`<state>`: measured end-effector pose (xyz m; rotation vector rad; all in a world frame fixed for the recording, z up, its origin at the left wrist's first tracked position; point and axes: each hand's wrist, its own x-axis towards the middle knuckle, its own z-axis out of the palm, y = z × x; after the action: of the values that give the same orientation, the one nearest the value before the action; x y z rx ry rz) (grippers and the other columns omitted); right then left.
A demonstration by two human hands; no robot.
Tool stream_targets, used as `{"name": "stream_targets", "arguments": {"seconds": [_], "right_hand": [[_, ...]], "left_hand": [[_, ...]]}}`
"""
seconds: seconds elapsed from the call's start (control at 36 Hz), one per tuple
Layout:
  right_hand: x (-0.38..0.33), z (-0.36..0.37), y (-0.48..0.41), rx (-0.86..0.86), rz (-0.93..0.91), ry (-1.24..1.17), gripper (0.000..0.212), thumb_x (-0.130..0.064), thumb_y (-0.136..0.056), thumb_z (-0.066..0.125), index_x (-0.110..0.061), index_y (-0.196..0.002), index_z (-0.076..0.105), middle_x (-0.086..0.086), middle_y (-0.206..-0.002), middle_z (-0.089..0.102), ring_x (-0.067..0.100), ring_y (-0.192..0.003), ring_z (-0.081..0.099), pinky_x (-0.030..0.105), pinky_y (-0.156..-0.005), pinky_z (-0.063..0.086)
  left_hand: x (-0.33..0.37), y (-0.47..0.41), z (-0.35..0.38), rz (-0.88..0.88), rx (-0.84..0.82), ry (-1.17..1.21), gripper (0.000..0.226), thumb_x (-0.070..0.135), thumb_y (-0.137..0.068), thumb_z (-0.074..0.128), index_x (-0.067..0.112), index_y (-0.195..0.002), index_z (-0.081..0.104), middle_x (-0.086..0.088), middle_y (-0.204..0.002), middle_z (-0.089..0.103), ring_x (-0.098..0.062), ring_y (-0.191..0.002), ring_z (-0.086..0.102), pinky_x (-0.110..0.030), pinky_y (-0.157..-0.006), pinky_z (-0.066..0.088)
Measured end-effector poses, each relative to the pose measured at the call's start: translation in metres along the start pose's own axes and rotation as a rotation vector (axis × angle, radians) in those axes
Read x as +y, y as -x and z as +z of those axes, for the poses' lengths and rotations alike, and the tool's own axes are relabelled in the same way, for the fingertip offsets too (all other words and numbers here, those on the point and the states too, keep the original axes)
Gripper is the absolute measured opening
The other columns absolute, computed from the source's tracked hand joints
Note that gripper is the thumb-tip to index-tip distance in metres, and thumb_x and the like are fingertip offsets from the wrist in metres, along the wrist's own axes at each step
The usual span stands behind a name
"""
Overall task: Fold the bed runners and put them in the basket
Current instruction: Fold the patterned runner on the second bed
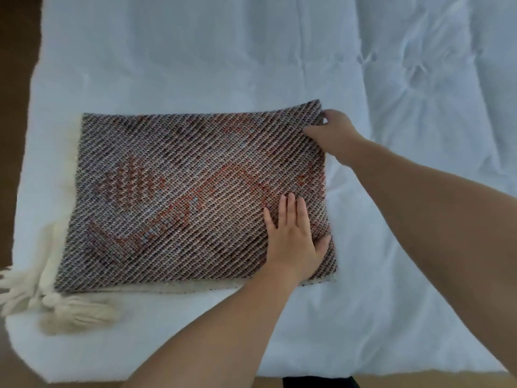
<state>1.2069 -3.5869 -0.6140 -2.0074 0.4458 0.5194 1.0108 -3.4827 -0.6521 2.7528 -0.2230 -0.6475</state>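
Underneath, a white bed carries the folded bed runner — long axis left-right, tassels leftward; left hand presses flat, fingers straight, right hand pinches its far corner.

Folded bed runner sits mid-left of frame on white bedding. The left hand lies flat on its lower right, and the right hand pinches the upper right corner. Cream tassels stick out lower left.

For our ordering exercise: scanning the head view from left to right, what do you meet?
Cream tassels → bed runner → left hand, pressed flat on the runner's right part.
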Motion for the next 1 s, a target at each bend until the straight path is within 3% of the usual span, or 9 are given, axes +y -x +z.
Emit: {"name": "stream_targets", "arguments": {"seconds": [0.11, 0.22, 0.33, 0.47, 0.58, 0.69, 0.83, 0.92, 1.0], "right_hand": [[-0.032, 0.005, 0.008, -0.026, -0.031, -0.062, 0.026, -0.011, -0.075, 0.06, 0.003, -0.097, 0.063, 0.012, -0.085, 0.064, 0.031, -0.085, 0.069, 0.046, -0.072, 0.057], [-0.069, 0.014, 0.026, -0.059, -0.102, -0.02, 0.013, -0.011, -0.073, 0.053, -0.01, -0.085, 0.056, 0.011, -0.078, 0.057, 0.027, -0.068, 0.062, 0.041, -0.058, 0.056], [-0.101, 0.024, 0.05, -0.086, -0.111, -0.007, 0.015, -0.01, -0.074, 0.05, -0.009, -0.089, 0.055, 0.015, -0.083, 0.06, 0.038, -0.082, 0.068, 0.059, -0.061, 0.056], [-0.134, 0.04, 0.073, -0.077, -0.067, -0.125, 0.007, -0.006, -0.079, 0.052, -0.005, -0.085, 0.055, 0.021, -0.094, 0.066, 0.033, -0.073, 0.069, 0.046, -0.055, 0.06], [-0.158, 0.064, 0.093, -0.049, -0.04, -0.191, 0.008, -0.006, -0.081, 0.054, -0.006, -0.089, 0.055, 0.015, -0.088, 0.065, 0.029, -0.068, 0.07, 0.045, -0.055, 0.06], [-0.183, 0.096, 0.108, -0.003, -0.037, -0.175, 0.014, -0.011, -0.085, 0.051, -0.003, -0.094, 0.057, 0.015, -0.089, 0.065, 0.03, -0.063, 0.071, 0.048, -0.057, 0.06], [-0.212, 0.142, 0.121, 0.022, -0.032, -0.145, 0.025, -0.015, -0.083, 0.053, -0.003, -0.105, 0.056, 0.015, -0.1, 0.062, 0.037, -0.084, 0.068, 0.051, -0.07, 0.058], [-0.23, 0.172, 0.125, 0.021, -0.028, -0.132, 0.028, -0.014, -0.084, 0.052, -0.004, -0.111, 0.054, 0.014, -0.102, 0.061, 0.038, -0.08, 0.069, 0.049, -0.066, 0.059], [-0.246, 0.202, 0.127, 0.044, -0.054, -0.048, 0.029, -0.017, -0.084, 0.054, -0.006, -0.111, 0.053, 0.013, -0.098, 0.06, 0.037, -0.081, 0.067, 0.051, -0.07, 0.058]], "left_hand": [[0.013, 0.0, -0.008, -0.157, 0.06, 0.159, 0.102, 0.074, -0.079, 0.024, 0.009, -0.144, -0.02, -0.009, -0.158, -0.006, -0.023, -0.143, -0.015, -0.056, -0.111, -0.012], [0.029, 0.007, -0.032, -0.352, 0.099, 0.348, 0.119, 0.079, -0.067, 0.039, 0.009, -0.145, -0.017, -0.008, -0.158, -0.004, -0.022, -0.144, -0.007, -0.057, -0.113, 0.004], [0.029, 0.022, -0.064, -0.435, 0.184, 0.507, 0.112, 0.056, -0.073, 0.06, 0.011, -0.146, -0.011, -0.006, -0.157, 0.005, -0.022, -0.143, 0.012, -0.051, -0.11, 0.026], [0.007, 0.055, -0.096, -0.434, 0.279, 0.644, 0.092, 0.033, -0.078, 0.056, 0.017, -0.148, -0.002, -0.005, -0.155, 0.017, -0.022, -0.131, 0.037, -0.032, -0.1, 0.036], [-0.021, 0.078, -0.119, -0.465, 0.336, 0.757, 0.094, 0.045, -0.077, 0.058, 0.018, -0.148, 0.004, -0.001, -0.152, 0.026, -0.017, -0.132, 0.035, -0.027, -0.103, 0.029], [-0.052, 0.104, -0.146, -0.504, 0.34, 0.863, 0.096, 0.055, -0.068, 0.065, 0.023, -0.144, 0.016, 0.006, -0.135, 0.047, -0.013, -0.119, 0.051, -0.031, -0.099, 0.041], [-0.098, 0.133, -0.169, -0.526, 0.311, 0.865, 0.092, 0.043, -0.064, 0.067, 0.025, -0.142, 0.02, 0.007, -0.131, 0.05, -0.015, -0.116, 0.052, -0.034, -0.097, 0.043], [-0.136, 0.146, -0.179, -0.542, 0.326, 0.813, 0.077, 0.036, -0.069, 0.068, 0.025, -0.135, 0.029, 0.01, -0.119, 0.053, -0.014, -0.105, 0.056, -0.029, -0.088, 0.046], [-0.181, 0.155, -0.182, -0.522, 0.308, 0.814, 0.04, 0.025, -0.078, 0.065, 0.024, -0.114, 0.046, 0.011, -0.097, 0.059, -0.013, -0.09, 0.061, -0.021, -0.071, 0.047]]}}
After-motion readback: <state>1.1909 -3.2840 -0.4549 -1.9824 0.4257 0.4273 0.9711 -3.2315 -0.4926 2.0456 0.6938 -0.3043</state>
